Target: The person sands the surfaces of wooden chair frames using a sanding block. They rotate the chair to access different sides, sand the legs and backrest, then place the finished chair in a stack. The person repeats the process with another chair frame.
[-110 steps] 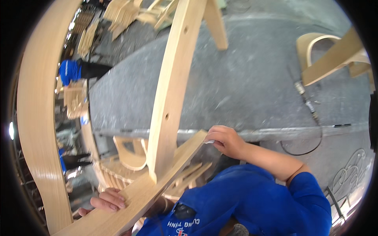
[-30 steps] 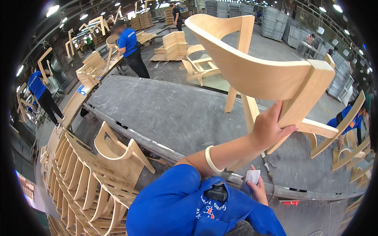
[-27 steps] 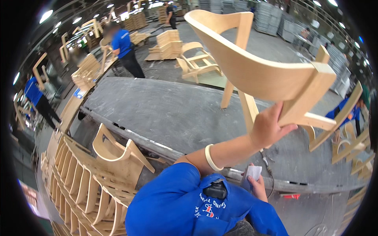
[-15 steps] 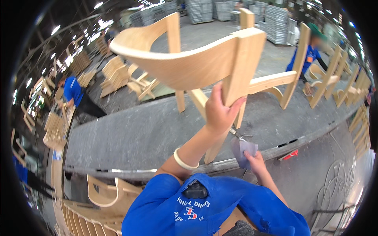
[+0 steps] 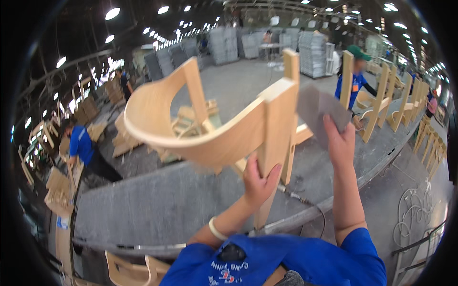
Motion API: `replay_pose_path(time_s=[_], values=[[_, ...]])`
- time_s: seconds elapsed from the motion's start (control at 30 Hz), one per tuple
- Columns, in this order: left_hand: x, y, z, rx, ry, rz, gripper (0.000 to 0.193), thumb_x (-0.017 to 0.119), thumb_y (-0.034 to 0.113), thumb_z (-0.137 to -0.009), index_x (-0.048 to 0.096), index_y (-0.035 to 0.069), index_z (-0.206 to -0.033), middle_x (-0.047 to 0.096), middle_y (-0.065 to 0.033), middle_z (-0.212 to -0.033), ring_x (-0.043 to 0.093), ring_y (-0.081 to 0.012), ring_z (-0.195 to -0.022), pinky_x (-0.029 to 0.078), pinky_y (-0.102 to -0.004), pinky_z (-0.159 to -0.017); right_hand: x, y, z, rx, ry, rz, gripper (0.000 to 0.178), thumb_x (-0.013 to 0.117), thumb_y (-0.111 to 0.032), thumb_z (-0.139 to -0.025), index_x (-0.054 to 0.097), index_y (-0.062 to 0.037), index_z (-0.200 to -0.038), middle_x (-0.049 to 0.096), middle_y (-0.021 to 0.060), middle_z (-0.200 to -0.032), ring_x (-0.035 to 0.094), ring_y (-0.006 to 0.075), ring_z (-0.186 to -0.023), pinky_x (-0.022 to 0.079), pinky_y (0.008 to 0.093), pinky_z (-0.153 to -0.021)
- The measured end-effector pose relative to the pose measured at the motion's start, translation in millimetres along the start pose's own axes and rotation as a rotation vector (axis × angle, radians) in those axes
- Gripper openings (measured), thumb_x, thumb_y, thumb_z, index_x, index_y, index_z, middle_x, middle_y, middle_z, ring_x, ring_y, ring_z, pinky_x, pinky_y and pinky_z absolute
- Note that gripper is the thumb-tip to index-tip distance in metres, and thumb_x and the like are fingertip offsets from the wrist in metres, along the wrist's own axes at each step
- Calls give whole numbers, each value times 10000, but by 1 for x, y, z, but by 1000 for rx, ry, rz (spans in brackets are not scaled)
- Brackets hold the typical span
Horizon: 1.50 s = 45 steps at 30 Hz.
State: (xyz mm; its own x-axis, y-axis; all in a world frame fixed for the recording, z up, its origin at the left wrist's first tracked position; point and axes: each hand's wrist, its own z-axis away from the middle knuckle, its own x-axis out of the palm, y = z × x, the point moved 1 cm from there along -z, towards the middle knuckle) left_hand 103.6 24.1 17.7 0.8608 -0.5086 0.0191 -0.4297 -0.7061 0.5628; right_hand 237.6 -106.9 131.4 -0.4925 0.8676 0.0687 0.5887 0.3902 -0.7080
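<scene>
Chair (image 5: 234, 141) dead centre in the head view: left hand (image 5: 260, 185), five o'clock, grips its upright (image 5: 279, 126). And up comes the right hand (image 5: 340, 140), four o'clock to three, fingers pinching a grey sheet (image 5: 317, 108), now apparently within the upright's reach.

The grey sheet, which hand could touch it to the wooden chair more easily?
Probably the right hand: it holds the grey sheet up near the wooden chair. The left hand is busy gripping the chair's upright leg.
</scene>
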Motion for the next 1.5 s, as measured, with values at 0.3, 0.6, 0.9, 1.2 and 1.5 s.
replay_pose_path(time_s=[0.3,0.6,0.9,1.2,1.5], values=[[-43,-73,102,182,-175,-265,805,613,327,-820,202,-65,-1390,201,-303,-1430,170,-474,-1339,167,-506,-1093,89,10,28,206,240,-6,607,556,-399,-911,417,26,-1322,498,123,-1283,498,220,-1137,388,346,-966],[-89,-104,137,190,-481,-213,855,639,386,-759,252,-17,-1405,135,-254,-1476,150,-453,-1355,206,-485,-1091,89,19,24,253,418,-186,626,591,-384,-893,388,-10,-1352,468,109,-1325,491,234,-1166,412,358,-959],[-97,-59,111,-170,-327,197,496,694,71,-726,469,15,-1165,481,-158,-1129,479,-338,-1039,400,-387,-894,97,7,28,227,459,-86,700,585,-424,-886,339,22,-1367,407,147,-1371,439,253,-1224,380,372,-994],[-105,-62,107,-149,-344,183,405,693,78,-751,506,22,-1107,532,-151,-1071,552,-329,-956,460,-375,-778,99,2,34,236,469,-81,666,547,-420,-910,330,17,-1363,442,159,-1333,495,258,-1165,438,384,-941],[-221,-76,12,52,-123,-276,72,620,85,-792,625,39,-737,615,-101,-787,582,-220,-705,468,-318,-621,112,-7,48,158,173,-118,520,464,-355,-963,381,12,-1322,531,125,-1216,534,216,-1096,425,345,-948]])
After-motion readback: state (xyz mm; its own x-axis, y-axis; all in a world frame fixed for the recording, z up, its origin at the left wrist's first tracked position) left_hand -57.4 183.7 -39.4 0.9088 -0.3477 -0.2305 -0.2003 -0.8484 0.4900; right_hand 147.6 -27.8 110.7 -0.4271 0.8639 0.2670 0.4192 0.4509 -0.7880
